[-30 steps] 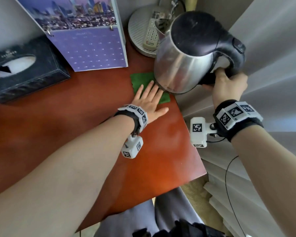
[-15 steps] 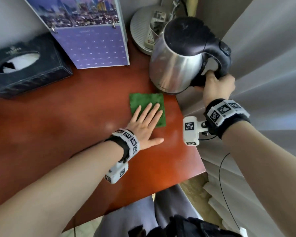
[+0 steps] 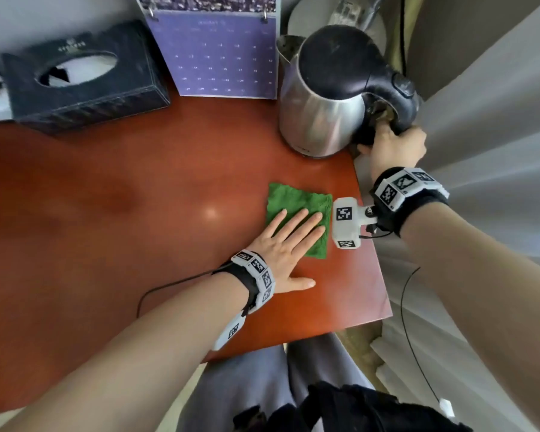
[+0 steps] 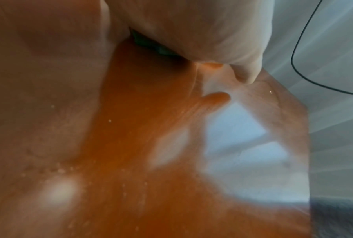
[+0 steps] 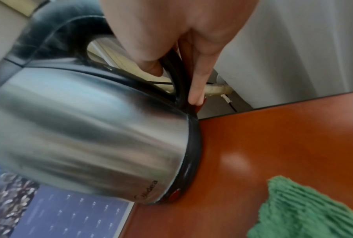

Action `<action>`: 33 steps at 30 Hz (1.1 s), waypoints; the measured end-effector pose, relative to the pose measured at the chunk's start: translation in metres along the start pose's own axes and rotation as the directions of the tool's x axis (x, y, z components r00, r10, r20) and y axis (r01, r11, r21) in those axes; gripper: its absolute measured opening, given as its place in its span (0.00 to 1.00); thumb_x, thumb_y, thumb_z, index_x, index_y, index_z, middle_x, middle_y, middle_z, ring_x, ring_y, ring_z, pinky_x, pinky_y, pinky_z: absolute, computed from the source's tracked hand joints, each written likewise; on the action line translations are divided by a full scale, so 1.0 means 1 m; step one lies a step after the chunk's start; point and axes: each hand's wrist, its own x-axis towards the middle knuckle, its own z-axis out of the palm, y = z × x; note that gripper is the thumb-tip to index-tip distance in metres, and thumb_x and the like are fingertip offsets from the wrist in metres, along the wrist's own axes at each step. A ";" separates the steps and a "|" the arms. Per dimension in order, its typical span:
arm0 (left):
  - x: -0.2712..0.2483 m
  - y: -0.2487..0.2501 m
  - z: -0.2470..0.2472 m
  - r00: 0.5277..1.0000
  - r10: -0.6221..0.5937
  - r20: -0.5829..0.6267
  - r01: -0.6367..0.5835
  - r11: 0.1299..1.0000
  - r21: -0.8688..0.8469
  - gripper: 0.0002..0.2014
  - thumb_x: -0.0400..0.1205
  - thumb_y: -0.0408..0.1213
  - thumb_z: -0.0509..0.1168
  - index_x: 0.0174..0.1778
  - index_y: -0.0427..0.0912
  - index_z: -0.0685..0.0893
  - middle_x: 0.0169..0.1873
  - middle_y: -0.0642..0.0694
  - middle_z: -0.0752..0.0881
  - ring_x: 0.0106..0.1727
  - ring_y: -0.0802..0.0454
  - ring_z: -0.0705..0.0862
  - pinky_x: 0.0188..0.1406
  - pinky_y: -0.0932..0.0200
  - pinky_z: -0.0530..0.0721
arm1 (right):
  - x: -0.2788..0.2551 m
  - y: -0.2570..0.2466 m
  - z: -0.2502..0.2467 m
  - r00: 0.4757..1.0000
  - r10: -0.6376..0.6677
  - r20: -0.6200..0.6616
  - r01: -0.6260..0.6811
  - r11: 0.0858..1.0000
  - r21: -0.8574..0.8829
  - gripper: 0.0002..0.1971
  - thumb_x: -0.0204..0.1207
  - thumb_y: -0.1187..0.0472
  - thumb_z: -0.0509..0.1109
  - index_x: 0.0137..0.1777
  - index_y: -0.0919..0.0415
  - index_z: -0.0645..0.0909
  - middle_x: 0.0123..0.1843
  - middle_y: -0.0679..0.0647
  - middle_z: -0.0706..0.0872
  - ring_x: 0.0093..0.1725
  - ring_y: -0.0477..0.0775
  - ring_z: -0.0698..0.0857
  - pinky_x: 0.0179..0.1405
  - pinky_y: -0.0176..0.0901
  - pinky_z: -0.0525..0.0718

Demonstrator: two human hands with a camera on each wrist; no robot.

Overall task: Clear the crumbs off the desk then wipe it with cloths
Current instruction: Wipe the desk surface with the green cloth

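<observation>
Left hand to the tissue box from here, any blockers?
Probably yes. The left hand lies flat on the green cloth, holding nothing, and bare desk runs between it and the tissue box.

The brand "Midea" is printed in small dark letters low on the steel wall of the kettle (image 5: 85, 145), just above its black base, as seen in the right wrist view. A grid of date numbers is carried by the purple calendar (image 3: 219, 57), but the digits are too blurred to be read with certainty. A pale emblem with lettering is borne on top of the dark tissue box (image 3: 85, 85), and it cannot be read.
</observation>
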 end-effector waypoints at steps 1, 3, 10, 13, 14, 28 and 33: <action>0.000 0.000 0.000 1.000 -0.005 0.001 0.005 1.000 0.003 0.51 0.78 0.74 0.49 0.88 0.42 0.42 0.87 0.44 0.37 0.87 0.42 0.38 0.84 0.35 0.41 | -0.001 0.002 0.000 1.000 0.007 -0.001 -0.007 1.000 0.004 0.16 0.77 0.58 0.69 0.60 0.66 0.85 0.50 0.61 0.89 0.36 0.55 0.91 0.26 0.34 0.87; 0.000 0.001 0.000 1.000 -0.012 -0.002 0.012 1.000 0.009 0.51 0.78 0.74 0.49 0.88 0.43 0.42 0.87 0.44 0.37 0.87 0.43 0.38 0.84 0.35 0.41 | 0.001 0.005 -0.002 0.999 0.037 0.028 -0.038 0.999 0.030 0.16 0.77 0.58 0.70 0.62 0.65 0.84 0.53 0.62 0.88 0.40 0.57 0.92 0.29 0.37 0.89; 0.002 0.002 0.000 1.000 -0.003 -0.021 0.003 1.000 0.009 0.47 0.80 0.72 0.43 0.88 0.44 0.39 0.86 0.46 0.34 0.87 0.45 0.35 0.84 0.36 0.42 | -0.017 0.016 -0.028 0.980 0.017 0.198 0.041 0.957 -0.287 0.23 0.67 0.55 0.72 0.63 0.57 0.76 0.53 0.52 0.85 0.50 0.55 0.83 0.54 0.42 0.79; -0.008 0.006 -0.006 0.990 -0.092 -0.103 0.081 0.991 -0.107 0.44 0.82 0.68 0.48 0.88 0.45 0.45 0.87 0.48 0.36 0.87 0.48 0.36 0.85 0.36 0.45 | -0.063 0.042 -0.048 0.840 -0.391 0.375 0.515 0.793 -0.326 0.17 0.72 0.67 0.66 0.62 0.63 0.78 0.57 0.59 0.82 0.51 0.56 0.81 0.52 0.41 0.76; -0.015 0.007 -0.005 0.972 -0.185 -0.149 0.160 0.973 -0.164 0.43 0.82 0.66 0.51 0.88 0.44 0.49 0.87 0.48 0.38 0.87 0.48 0.38 0.85 0.36 0.46 | -0.077 0.055 -0.052 0.703 -0.496 0.509 0.680 0.679 -0.278 0.18 0.73 0.67 0.66 0.64 0.64 0.79 0.61 0.61 0.80 0.55 0.58 0.81 0.56 0.43 0.77; -0.075 0.033 0.038 0.753 -0.658 -0.021 0.627 0.726 -0.282 0.45 0.82 0.67 0.51 0.88 0.47 0.41 0.87 0.49 0.36 0.87 0.48 0.40 0.84 0.35 0.47 | -0.052 0.144 -0.098 0.353 -0.086 0.932 0.935 0.010 -0.354 0.32 0.86 0.38 0.44 0.85 0.37 0.33 0.86 0.56 0.28 0.86 0.63 0.35 0.85 0.61 0.43; -0.083 0.030 0.037 0.781 -0.624 -0.013 0.607 0.765 -0.215 0.43 0.83 0.66 0.50 0.87 0.49 0.40 0.87 0.50 0.37 0.87 0.47 0.43 0.85 0.39 0.50 | -0.062 0.160 -0.122 0.440 -0.042 0.897 0.897 -0.022 -0.441 0.34 0.83 0.35 0.39 0.83 0.38 0.26 0.85 0.57 0.24 0.86 0.66 0.36 0.84 0.65 0.40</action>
